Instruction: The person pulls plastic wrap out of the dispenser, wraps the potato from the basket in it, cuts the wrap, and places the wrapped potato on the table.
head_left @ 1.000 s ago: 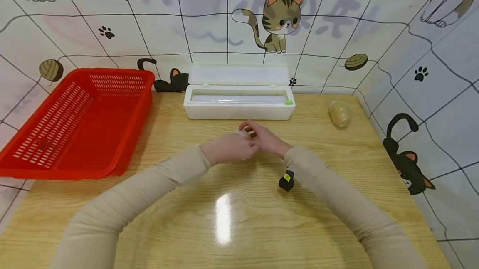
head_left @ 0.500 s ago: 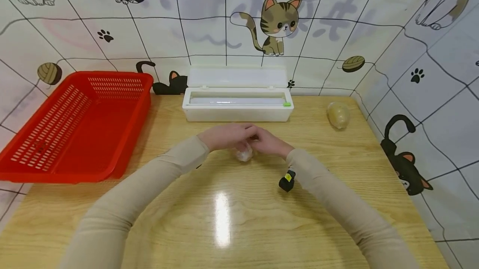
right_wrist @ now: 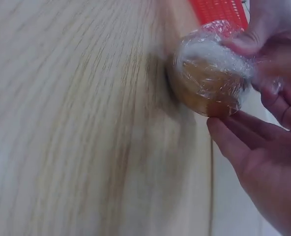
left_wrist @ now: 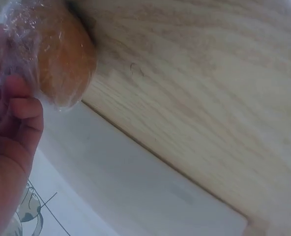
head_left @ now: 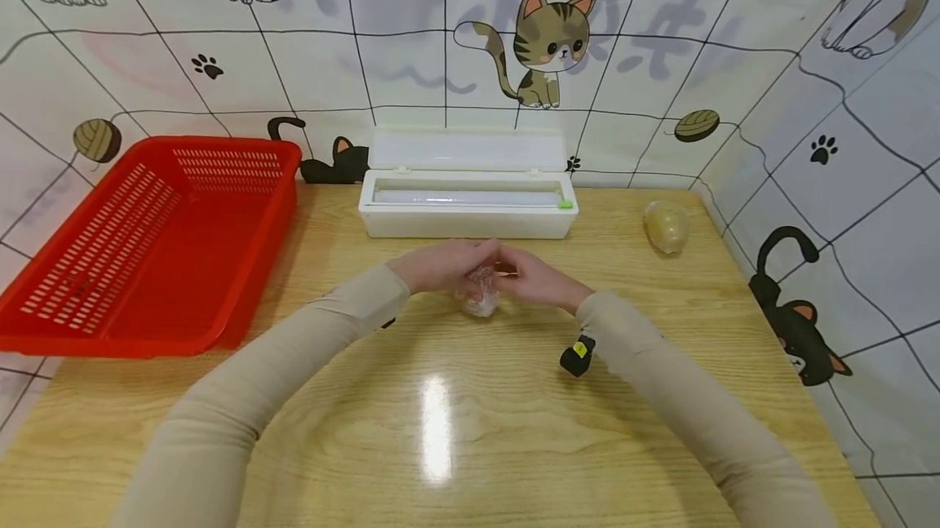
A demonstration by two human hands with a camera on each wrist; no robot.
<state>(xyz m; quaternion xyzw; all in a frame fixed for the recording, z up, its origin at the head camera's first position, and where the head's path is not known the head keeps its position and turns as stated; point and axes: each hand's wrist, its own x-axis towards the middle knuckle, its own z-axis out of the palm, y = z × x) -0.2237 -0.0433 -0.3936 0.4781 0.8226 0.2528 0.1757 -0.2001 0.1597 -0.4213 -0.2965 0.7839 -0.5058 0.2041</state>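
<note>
A round orange-brown thing, wrapped in crinkled clear cling film, is held between both hands near the table's middle. My left hand pinches the gathered film at its top, with the fingers bent in the left wrist view. My right hand meets it from the other side. In the right wrist view, right fingertips touch the thing's lower side beside the twisted film. Fingers and film partly hide each other there. Just behind the hands stands an open white cling film dispenser, its roll inside.
A red plastic basket stands at the left. Toward the back right lies a film-wrapped yellowish round thing. The dispenser's lid leans up against the cat-patterned wall covering. A green slider sits on the dispenser's right end.
The left hand has turned over and shifted slightly back, bringing the wrapped thing into view below the fingers. The right hand has shifted a little to the right.
</note>
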